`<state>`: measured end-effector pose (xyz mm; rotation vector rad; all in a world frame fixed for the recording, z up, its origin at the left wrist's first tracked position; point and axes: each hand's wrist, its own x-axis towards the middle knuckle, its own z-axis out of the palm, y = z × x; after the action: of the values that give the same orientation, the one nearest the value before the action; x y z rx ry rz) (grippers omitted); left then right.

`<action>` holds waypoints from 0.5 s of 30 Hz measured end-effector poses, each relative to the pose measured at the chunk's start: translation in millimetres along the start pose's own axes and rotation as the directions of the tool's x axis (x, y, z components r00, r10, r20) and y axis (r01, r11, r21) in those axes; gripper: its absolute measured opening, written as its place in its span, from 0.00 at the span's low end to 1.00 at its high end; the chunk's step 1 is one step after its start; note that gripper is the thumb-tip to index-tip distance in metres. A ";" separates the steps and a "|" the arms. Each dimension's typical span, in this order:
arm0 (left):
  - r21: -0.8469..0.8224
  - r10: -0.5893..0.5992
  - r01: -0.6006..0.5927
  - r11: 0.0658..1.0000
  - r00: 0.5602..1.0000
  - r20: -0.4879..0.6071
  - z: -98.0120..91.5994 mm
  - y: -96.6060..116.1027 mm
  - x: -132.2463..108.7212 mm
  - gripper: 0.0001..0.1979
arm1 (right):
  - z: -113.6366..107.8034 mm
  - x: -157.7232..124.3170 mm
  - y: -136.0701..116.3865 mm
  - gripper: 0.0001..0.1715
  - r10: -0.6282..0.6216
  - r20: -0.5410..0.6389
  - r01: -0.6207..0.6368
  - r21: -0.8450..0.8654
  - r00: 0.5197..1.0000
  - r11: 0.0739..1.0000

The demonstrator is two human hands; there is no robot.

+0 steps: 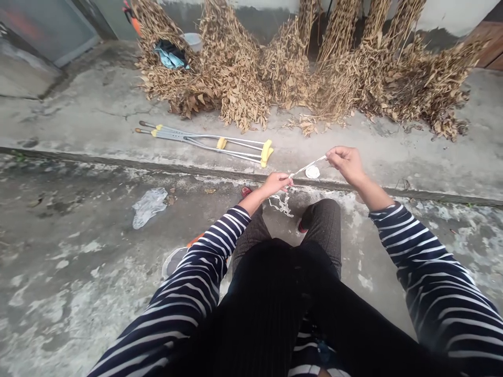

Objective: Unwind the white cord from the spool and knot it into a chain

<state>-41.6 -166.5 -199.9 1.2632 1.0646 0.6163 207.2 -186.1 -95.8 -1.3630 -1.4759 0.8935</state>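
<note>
A thin white cord (308, 166) is stretched between my two hands, slanting up to the right. My left hand (276, 183) pinches its lower end, and a loose, tangled length of the same white material (282, 204) hangs or lies just below that hand. Up and to the right, my right hand (346, 161) pinches the other end between thumb and fingertips. Just under the taut stretch, a round white coil or disc (312, 172) rests at the ledge's edge; I cannot tell whether it joins the cord.
A pair of crutches (204, 142) with yellow pads lies on the concrete ledge (98, 118). Dried plant bundles (239, 78) lean against the wall behind. A crumpled clear plastic bag (150, 207) is on the lower ground to the left. A blue-and-black cloth (171, 54) sits among the plants.
</note>
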 end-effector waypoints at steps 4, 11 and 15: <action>0.085 -0.159 0.156 0.984 0.987 0.024 6.3 -22.7 -14.1 0.11 | -9.2 2.9 -3.6 0.17 0.042 -0.093 -0.029 0.142 0.995 0.989; -0.075 -0.007 0.069 0.995 0.781 0.624 -5.2 67.7 -76.6 0.16 | -26.7 9.2 13.4 0.22 -0.031 -0.111 0.023 -0.075 0.993 0.997; -0.164 0.074 -0.012 0.986 0.923 0.377 -38.9 131.3 -88.3 0.14 | -32.4 11.3 20.7 0.25 -0.019 -0.154 0.007 -0.078 0.988 0.997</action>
<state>-90.8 -192.8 -46.8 1.2078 0.6516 0.4524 244.9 -174.5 -103.0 -1.4445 -1.4110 0.7115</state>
